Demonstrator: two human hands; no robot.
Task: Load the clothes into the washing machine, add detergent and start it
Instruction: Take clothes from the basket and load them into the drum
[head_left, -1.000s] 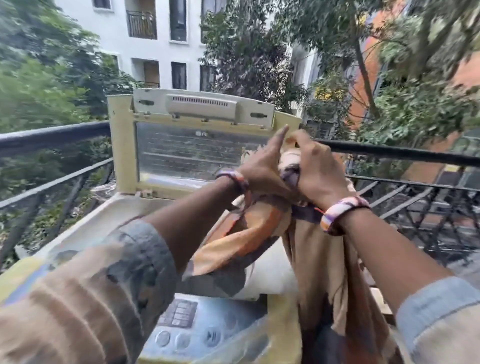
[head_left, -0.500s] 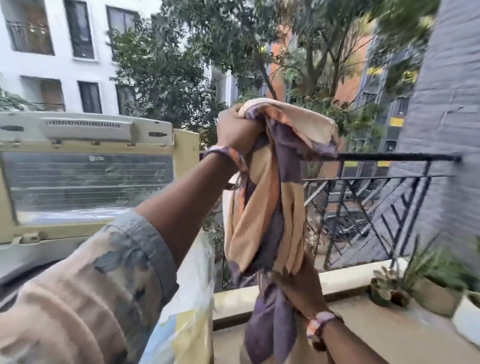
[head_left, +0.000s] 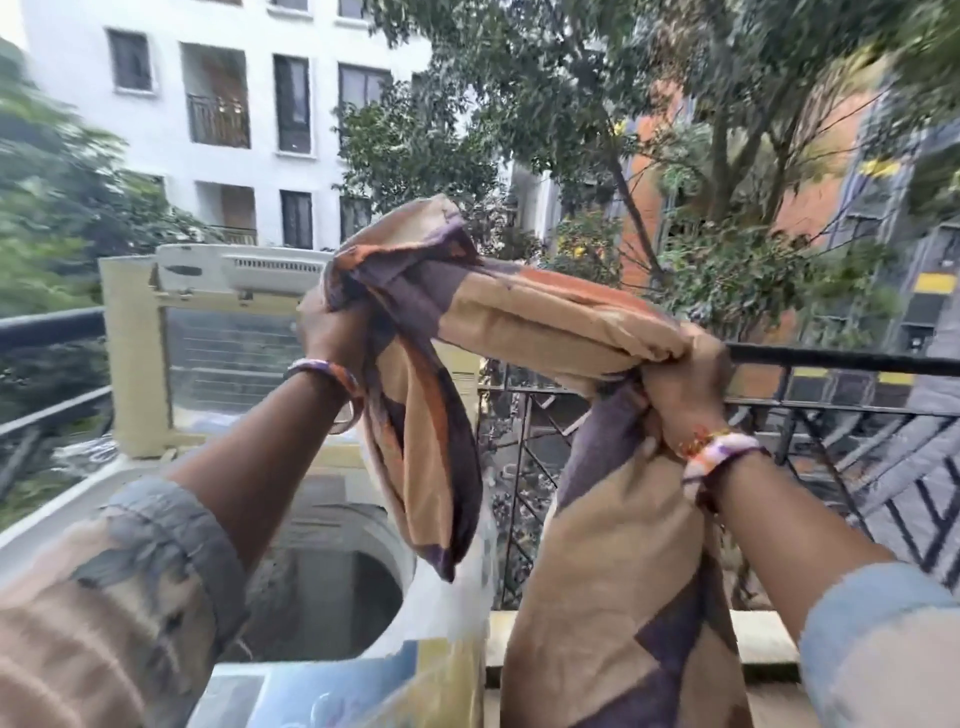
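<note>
The left hand (head_left: 332, 332), at centre left of the frame, is gripping one bunched end of a patterned cloth (head_left: 524, 312) in tan, orange and purple, fingers curled tightly round the fabric. The right hand (head_left: 685, 384), at centre right, is clutching another gathered part of the same cloth, its fingers closed round the bundle. Between the two hands the cloth is stretching as a thick rolled band across the middle of the frame, sloping down slightly toward the right. A loose fold is hanging from the left hand down toward the centre, its tip dangling above the right side of the washing machine (head_left: 67, 514); a longer part is dropping from the right hand to the bottom edge of the frame, beside the machine.

The top-loading washing machine is occupying the lower left, its yellowed lid (head_left: 135, 353) standing upright at centre left with a clear window. The drum opening (head_left: 332, 597) is lying open in the lower centre, below the left forearm, and the cloth is hanging above and just right of it, not inside. Both wrists are wearing multicoloured bracelets (head_left: 719, 457), and both sleeves are rolled back.

A black metal railing (head_left: 831, 358) is running across the right of the frame behind the right hand. A white apartment building (head_left: 171, 156) is filling the upper left, with trees (head_left: 545, 104) across the upper centre and right; the edges of the frame are blurring
</note>
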